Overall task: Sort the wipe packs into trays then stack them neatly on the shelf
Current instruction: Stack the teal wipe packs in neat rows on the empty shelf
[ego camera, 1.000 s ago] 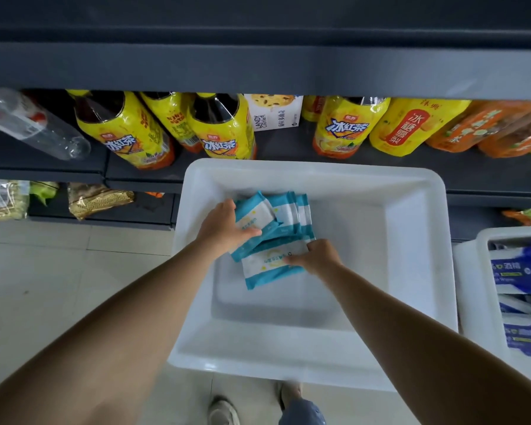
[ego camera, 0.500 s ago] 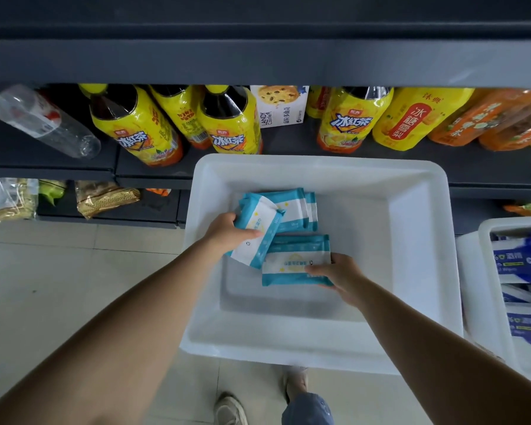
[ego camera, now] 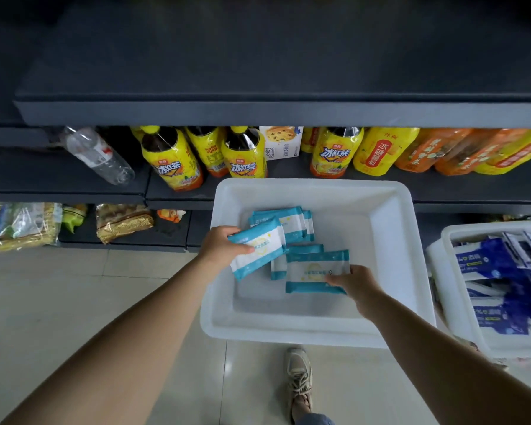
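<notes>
Leftmost, far: clear plastic bottle [ego camera: 97,154] lying on the dark shelf [ego camera: 178,191], snack bags [ego camera: 123,220] on the lower level beneath. Yellow-labelled tea bottles [ego camera: 174,162] in a row along the shelf, running right.

Centre: white tray [ego camera: 390,240] on the tiled floor [ego camera: 74,296], against the shelf front. Left hand [ego camera: 219,245] at the tray's left wall, fingers curled round one teal-and-white wipe pack [ego camera: 259,248], thumb on top; pack tilted, lifted off the tray bottom. Small stack of same packs [ego camera: 298,223] just behind it, at the far side. Another pack [ego camera: 281,266] flat, partly covered.

Right of that: right hand [ego camera: 354,283], fingers pinching the near right corner of a flat wipe pack [ego camera: 316,271] lying in the tray.

Near: one shoe [ego camera: 299,375] on the floor.

Far right: second white tray [ego camera: 451,237] holding dark blue wipe packs [ego camera: 500,262].
</notes>
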A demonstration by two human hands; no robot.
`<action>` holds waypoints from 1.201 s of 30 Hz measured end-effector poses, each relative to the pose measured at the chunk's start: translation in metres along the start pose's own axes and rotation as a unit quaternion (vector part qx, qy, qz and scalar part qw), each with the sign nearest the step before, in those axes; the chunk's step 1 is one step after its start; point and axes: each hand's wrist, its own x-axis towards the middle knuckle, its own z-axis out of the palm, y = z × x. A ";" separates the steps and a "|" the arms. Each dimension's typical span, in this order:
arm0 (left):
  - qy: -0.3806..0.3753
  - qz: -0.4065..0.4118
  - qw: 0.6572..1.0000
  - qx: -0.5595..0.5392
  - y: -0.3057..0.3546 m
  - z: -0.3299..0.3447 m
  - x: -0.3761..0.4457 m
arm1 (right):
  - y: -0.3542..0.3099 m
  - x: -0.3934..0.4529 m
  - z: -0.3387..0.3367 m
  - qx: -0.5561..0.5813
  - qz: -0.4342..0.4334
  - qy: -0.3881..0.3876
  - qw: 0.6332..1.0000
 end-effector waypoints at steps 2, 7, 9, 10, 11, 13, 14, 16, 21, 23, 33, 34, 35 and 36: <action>0.012 0.009 1.000 -0.023 0.009 -0.012 -0.021 | -0.012 -0.025 -0.004 0.027 -0.030 0.010 0.999; 0.036 0.030 0.991 -0.122 0.041 -0.053 -0.085 | -0.047 -0.101 -0.009 0.098 -0.115 0.029 0.988; 0.043 0.060 0.985 -0.158 0.055 -0.075 -0.112 | -0.064 -0.136 -0.010 0.118 -0.147 0.029 0.982; 0.046 0.075 0.981 -0.173 0.061 -0.085 -0.125 | -0.072 -0.152 -0.011 0.134 -0.161 0.027 0.977; 0.052 0.090 0.977 -0.186 0.068 -0.099 -0.141 | -0.081 -0.170 -0.012 0.146 -0.176 0.025 0.973; 0.062 0.112 0.971 -0.203 0.083 -0.130 -0.176 | -0.099 -0.208 -0.014 0.163 -0.206 0.025 0.965; 0.067 0.120 0.969 -0.207 0.089 -0.146 -0.190 | -0.110 -0.227 -0.015 0.164 -0.226 0.026 0.960; 0.077 0.139 0.965 -0.210 0.105 -0.181 -0.218 | -0.132 -0.264 -0.014 0.154 -0.261 0.034 0.952; 0.110 0.216 0.944 -0.224 0.151 -0.251 -0.282 | -0.192 -0.349 -0.007 0.151 -0.346 0.032 0.925; 0.115 0.243 0.936 -0.228 0.170 -0.275 -0.302 | -0.218 -0.375 -0.005 0.159 -0.373 0.030 0.914; 0.123 0.331 0.904 -0.242 0.260 -0.365 -0.322 | -0.335 -0.431 0.002 0.164 -0.479 -0.011 0.862; 0.129 0.333 0.903 -0.240 0.269 -0.371 -0.317 | -0.347 -0.428 0.002 0.161 -0.484 -0.012 0.860; 0.135 0.334 0.902 -0.238 0.278 -0.376 -0.310 | -0.358 -0.424 0.002 0.160 -0.486 -0.012 0.859; 0.142 0.332 0.903 -0.234 0.288 -0.381 -0.303 | -0.369 -0.420 0.002 0.161 -0.486 -0.014 0.859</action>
